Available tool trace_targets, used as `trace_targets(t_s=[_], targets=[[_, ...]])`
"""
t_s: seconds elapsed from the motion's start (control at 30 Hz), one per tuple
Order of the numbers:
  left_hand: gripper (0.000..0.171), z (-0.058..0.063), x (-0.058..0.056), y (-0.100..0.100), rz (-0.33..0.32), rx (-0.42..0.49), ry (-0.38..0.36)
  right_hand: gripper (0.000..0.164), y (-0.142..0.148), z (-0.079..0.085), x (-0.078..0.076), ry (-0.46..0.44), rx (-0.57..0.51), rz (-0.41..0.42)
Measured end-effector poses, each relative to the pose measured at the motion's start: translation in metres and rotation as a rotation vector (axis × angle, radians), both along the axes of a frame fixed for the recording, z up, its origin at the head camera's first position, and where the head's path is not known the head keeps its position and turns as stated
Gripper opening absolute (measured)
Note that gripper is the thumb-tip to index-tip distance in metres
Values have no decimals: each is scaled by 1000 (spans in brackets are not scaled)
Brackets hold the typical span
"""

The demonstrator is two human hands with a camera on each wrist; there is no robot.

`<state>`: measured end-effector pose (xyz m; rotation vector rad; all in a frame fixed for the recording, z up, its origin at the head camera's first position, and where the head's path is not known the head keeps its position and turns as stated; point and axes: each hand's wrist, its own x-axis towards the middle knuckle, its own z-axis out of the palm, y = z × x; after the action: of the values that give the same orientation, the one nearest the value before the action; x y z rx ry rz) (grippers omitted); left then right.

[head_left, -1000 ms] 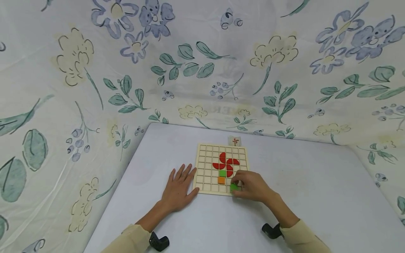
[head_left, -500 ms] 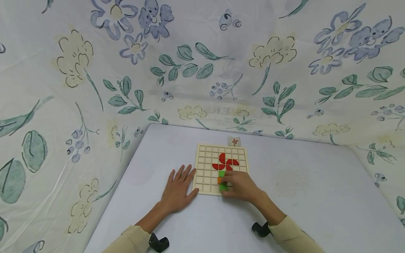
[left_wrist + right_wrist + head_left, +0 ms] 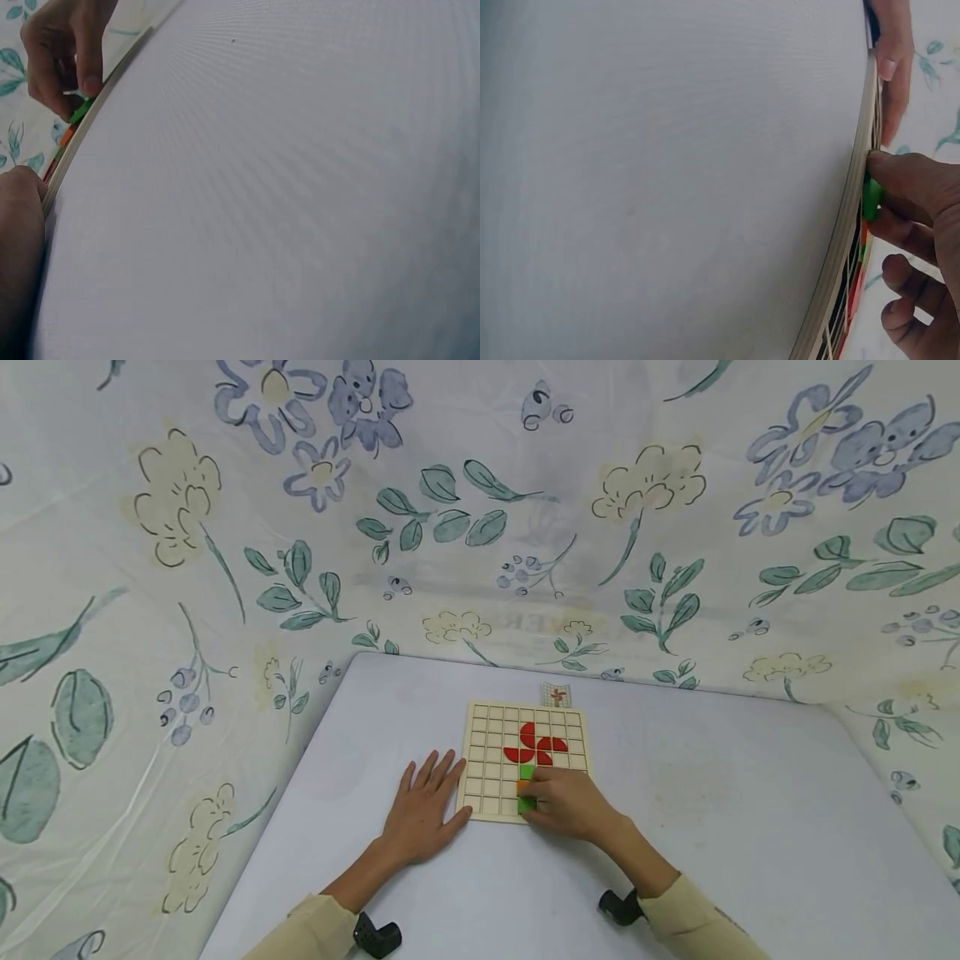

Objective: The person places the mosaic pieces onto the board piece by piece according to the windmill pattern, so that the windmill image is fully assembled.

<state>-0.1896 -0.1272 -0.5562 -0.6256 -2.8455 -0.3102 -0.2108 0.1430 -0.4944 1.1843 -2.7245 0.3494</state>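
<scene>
My right hand pinches a green square tile between thumb and finger, at the nearest row of a wooden grid board. In the right wrist view the green tile looks slightly tilted; whether it is fully down in its cell I cannot tell. An orange tile and another green tile lie just beyond it in the same column, partly covered by fingers. Red rounded pieces form a pinwheel farther up. My left hand rests flat, fingers straight, against the board's left edge.
A small pattern card showing a red pinwheel lies behind the board. White tabletop surrounds it, with floral cloth hanging behind. A black device sits at the left wrist, another at the right.
The right hand has carried the green tile left along the nearest row, to below the orange tile, then stayed almost still there. The left hand has not moved.
</scene>
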Motion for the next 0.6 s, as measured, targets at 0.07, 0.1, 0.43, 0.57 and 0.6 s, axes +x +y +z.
trace_targets(t_s=[0.07,0.1,0.43,0.57,0.6], targets=[[73,0,0,0,-3,-1,6,19,2,1,1,-30,2,7],[73,0,0,0,-4,-1,9,18,3,2,1,-43,1,12],[73,0,0,0,-1,-7,-3,10,6,3,0,-101,-17,31],[72,0,0,0,-3,-8,4,9,6,3,1,-118,-31,26],[71,0,0,0,-4,-6,8,9,6,3,1,-121,-37,26]])
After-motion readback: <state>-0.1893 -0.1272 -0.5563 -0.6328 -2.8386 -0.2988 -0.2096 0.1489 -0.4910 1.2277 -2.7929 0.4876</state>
